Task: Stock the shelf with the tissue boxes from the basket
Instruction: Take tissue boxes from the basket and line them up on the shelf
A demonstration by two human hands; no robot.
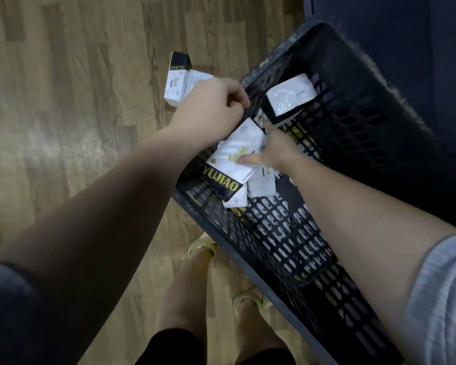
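Observation:
A black perforated basket (334, 248) stands on the floor at the right. My right hand (271, 151) grips a white and black tissue pack marked YUJIAO (231, 164) over the basket's near left rim. My left hand (211, 109) is closed at the rim beside the pack's far end; what it holds is hidden. Another pack (290, 97) leans against the basket's far wall, and one more (261, 184) lies under my right wrist. Two packs (178, 79) rest on the floor beyond my left hand. No shelf is in view.
Wood-pattern flooring (77, 101) fills the left side. A dark blue surface (392, 27) runs behind the basket at the top right. My feet in pale sandals (203, 246) stand right beside the basket's near edge.

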